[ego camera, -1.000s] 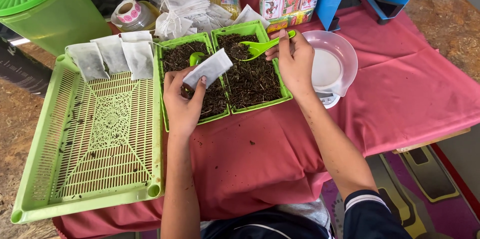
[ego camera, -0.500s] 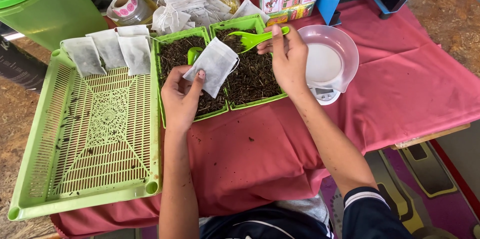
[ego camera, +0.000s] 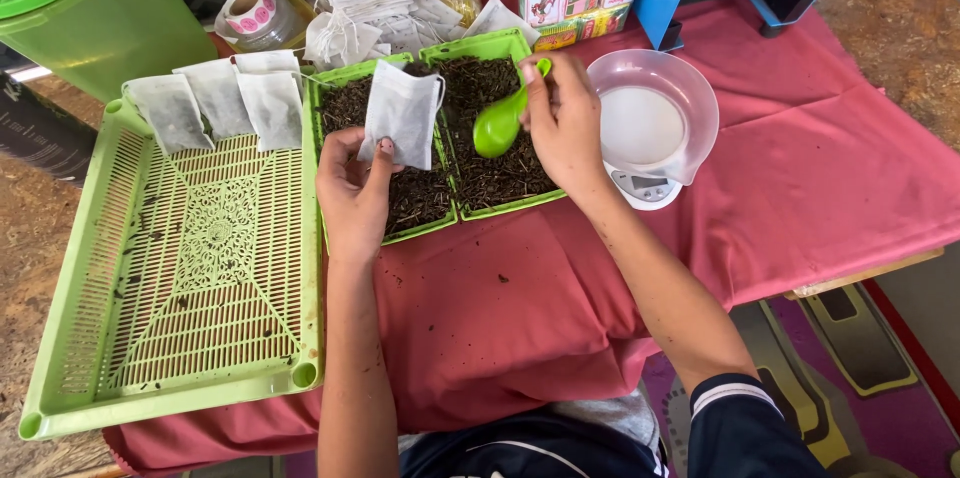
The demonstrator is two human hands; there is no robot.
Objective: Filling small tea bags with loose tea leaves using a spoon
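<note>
Head view: left hand (ego camera: 352,193) pinches white bag (ego camera: 402,113) upright over left tray (ego camera: 425,225). Right hand (ego camera: 562,123) closed on green spoon (ego camera: 500,125), bowl down in right tray's leaves (ego camera: 495,163). Filling step; next: lift scoop to bag mouth. Scale bowl (ego camera: 655,113) just right; surface edge near.

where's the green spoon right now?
In the head view, the green spoon is in the right hand, bowl down over the right-hand green tray of loose tea, just left of the clear bowl on the scale.
</note>
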